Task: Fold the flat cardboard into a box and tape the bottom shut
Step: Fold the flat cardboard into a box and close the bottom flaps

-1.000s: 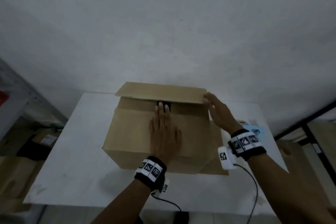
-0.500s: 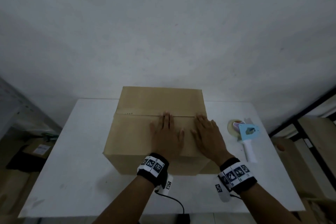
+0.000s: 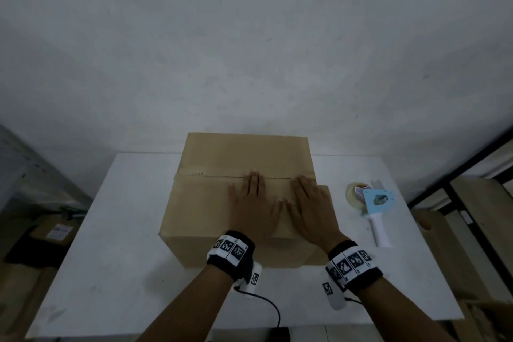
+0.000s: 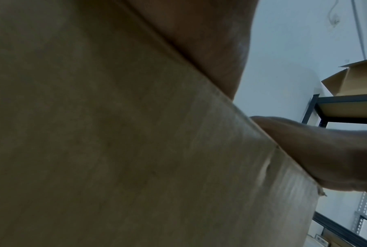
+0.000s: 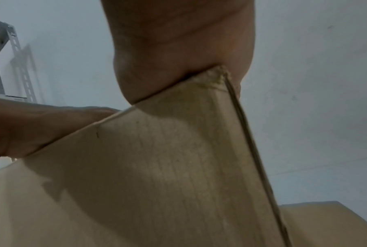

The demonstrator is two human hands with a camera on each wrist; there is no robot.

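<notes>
A brown cardboard box (image 3: 211,203) stands on the white table (image 3: 111,258) with both top flaps folded down, meeting at a seam across the middle. My left hand (image 3: 254,203) lies flat on the near flap, fingers straight, tips at the seam. My right hand (image 3: 311,204) presses flat beside it near the box's right edge. In the left wrist view the box wall (image 4: 115,133) fills the frame, with the heel of my left hand (image 4: 199,33) on its top edge. In the right wrist view my right palm (image 5: 178,50) sits on the box's corner (image 5: 218,73).
A tape dispenser (image 3: 373,208) with a pale blue body and white handle lies on the table to the right of the box. Shelving with cardboard (image 3: 472,230) stands to the right, and a dark bag and boxes (image 3: 41,239) sit on the floor at left.
The far flap was raised and has come down flat. My right hand moved from the flap's right end onto the near flap beside my left hand. The tape dispenser came into view.
</notes>
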